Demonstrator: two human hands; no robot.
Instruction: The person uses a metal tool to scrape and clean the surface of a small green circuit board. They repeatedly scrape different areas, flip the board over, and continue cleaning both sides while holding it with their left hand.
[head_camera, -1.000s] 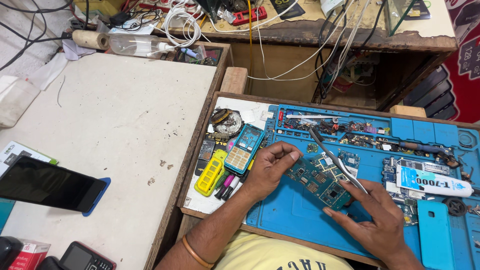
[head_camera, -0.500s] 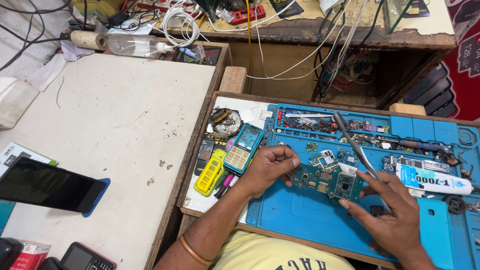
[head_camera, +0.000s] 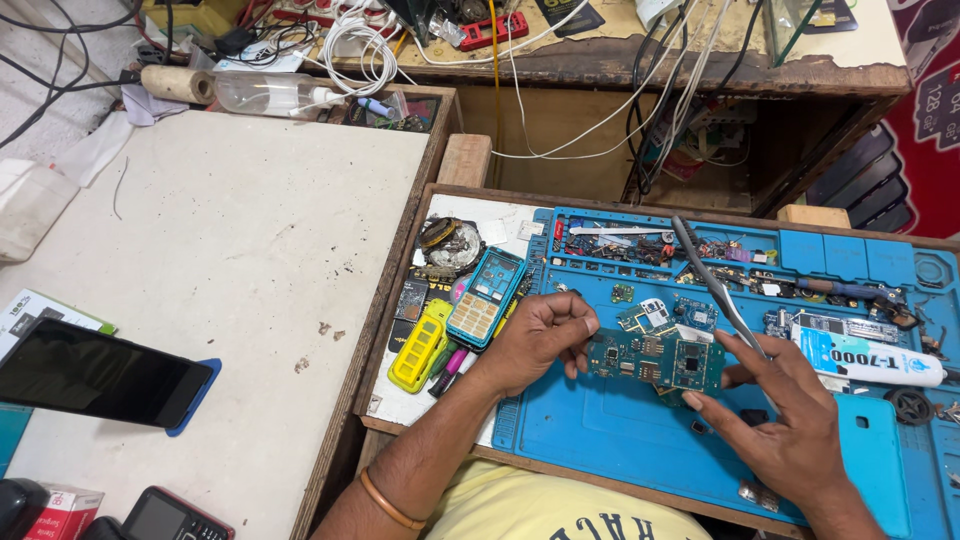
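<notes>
On the wooden bench, a white tabletop (head_camera: 230, 260) fills the left side, with a dark smartphone (head_camera: 95, 372) lying flat near its left edge and a clear plastic bottle (head_camera: 265, 93) on its side at the far end. Beside it to the right sits a blue repair mat (head_camera: 640, 430) in a wooden tray, its far compartments crowded with small parts and screws. A white glue tube (head_camera: 865, 355) lies toward the mat's right side. On the tray's pale strip left of the mat rest a blue keypad phone shell (head_camera: 486, 297) and, just beside it, a yellow phone housing (head_camera: 420, 345). Over the mat's middle, the left hand (head_camera: 535, 340) is closed around the left end of a green circuit board (head_camera: 655, 360) — thumb and fingers pinching its edge, holding it just above the mat. The right hand (head_camera: 790, 420) grips metal tweezers (head_camera: 715, 285), which slant up and away from it, while its forefinger touches the board's right edge.
</notes>
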